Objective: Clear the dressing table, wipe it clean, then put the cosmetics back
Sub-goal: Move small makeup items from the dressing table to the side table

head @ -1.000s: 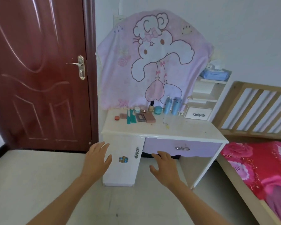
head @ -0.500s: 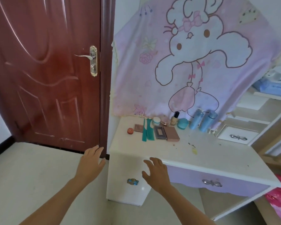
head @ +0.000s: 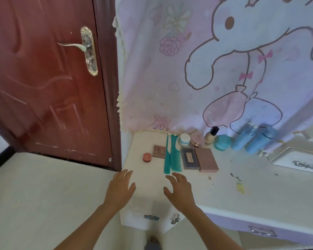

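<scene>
In the head view, the left hand (head: 120, 190) and the right hand (head: 179, 191) both hover over the near left part of the worktop (head: 260, 193), each grip spread wide with nothing in it. Just beyond the right fingertips lie two teal combs (head: 172, 155) side by side. Left of the combs, beyond the gap between the hands, are one small square compact (head: 159, 151) and one round red tin (head: 147, 157). Right of the combs lie two flat palettes (head: 199, 159), one dark and one pink. Farther back, against the hanging cartoon cloth (head: 197, 69), stand one white jar (head: 184, 139), one pink round case (head: 197, 139), one foundation bottle (head: 211, 135), one teal jar (head: 222, 142) and two blue bottles (head: 253, 140). Far left of the left hand is a red door (head: 43, 78).
</scene>
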A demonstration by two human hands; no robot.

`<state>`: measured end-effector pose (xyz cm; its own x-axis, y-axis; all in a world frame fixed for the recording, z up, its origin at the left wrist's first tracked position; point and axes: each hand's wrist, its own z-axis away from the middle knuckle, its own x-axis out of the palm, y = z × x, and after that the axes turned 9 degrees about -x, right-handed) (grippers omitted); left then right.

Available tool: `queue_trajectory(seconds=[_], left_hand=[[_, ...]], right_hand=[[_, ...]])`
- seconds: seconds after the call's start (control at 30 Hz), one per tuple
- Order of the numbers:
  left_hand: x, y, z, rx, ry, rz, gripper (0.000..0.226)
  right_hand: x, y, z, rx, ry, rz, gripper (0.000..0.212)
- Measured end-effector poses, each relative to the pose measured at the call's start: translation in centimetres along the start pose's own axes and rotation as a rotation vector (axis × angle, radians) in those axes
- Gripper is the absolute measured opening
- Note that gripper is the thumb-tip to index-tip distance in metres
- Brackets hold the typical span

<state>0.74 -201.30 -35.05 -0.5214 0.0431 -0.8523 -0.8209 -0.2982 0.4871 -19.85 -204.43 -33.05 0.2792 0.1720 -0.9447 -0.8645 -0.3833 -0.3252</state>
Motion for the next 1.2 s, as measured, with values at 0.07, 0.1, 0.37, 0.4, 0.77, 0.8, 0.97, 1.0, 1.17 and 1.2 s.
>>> queue_trajectory(seconds=[0.07, 0.1, 0.37, 0.4, 0.77, 0.8, 0.97, 1.0, 1.17, 1.2], left_hand=[[0.7, 0.7, -1.6, -0.034, 0.008, -0.006, 0.052], [0.9, 1.2, -2.5, -0.053, 0.015, -0.011, 0.052], [2.3, 5.3, -8.0, -0.186, 0.047, -0.003, 0.053], [2.5, 5.7, -8.4, -0.201, 0.045, 0.01, 0.055], [4.0, 6.9, -12.4, -0.18, -0.028, -0.144, 0.066], [4.0, 6.7, -12.8, -0.112, 0.007, -0.171, 0.065], [4.2, 5.1, -14.3, -0.045, -0.039, -0.315, 0.058], [3.8, 5.1, -14.1, -0.037, -0.033, -0.338, 0.058], [2.1, 3.6, -12.6, -0.109, 0.109, -0.236, 0.059], [1.5, 3.3, -11.7, -0.146, 0.153, -0.21, 0.059]], right_hand=[[0.0, 1.1, -2.3, -0.024, 0.011, 0.017, 0.046], [0.1, 1.7, -3.5, -0.048, 0.037, 0.015, 0.044], [-0.3, 6.5, -9.3, -0.218, 0.038, 0.038, 0.049], [-0.3, 6.8, -9.9, -0.243, 0.028, 0.054, 0.047], [0.7, 5.7, -16.9, -0.33, -0.273, 0.101, 0.057], [0.8, 5.7, -17.5, -0.332, -0.284, 0.122, 0.056], [1.2, 6.0, -19.4, -0.358, -0.338, 0.158, 0.051], [1.2, 6.0, -19.5, -0.37, -0.337, 0.156, 0.051], [1.1, 4.6, -19.9, -0.485, -0.267, 0.07, 0.056], [1.1, 3.8, -20.1, -0.527, -0.259, 0.051, 0.057]])
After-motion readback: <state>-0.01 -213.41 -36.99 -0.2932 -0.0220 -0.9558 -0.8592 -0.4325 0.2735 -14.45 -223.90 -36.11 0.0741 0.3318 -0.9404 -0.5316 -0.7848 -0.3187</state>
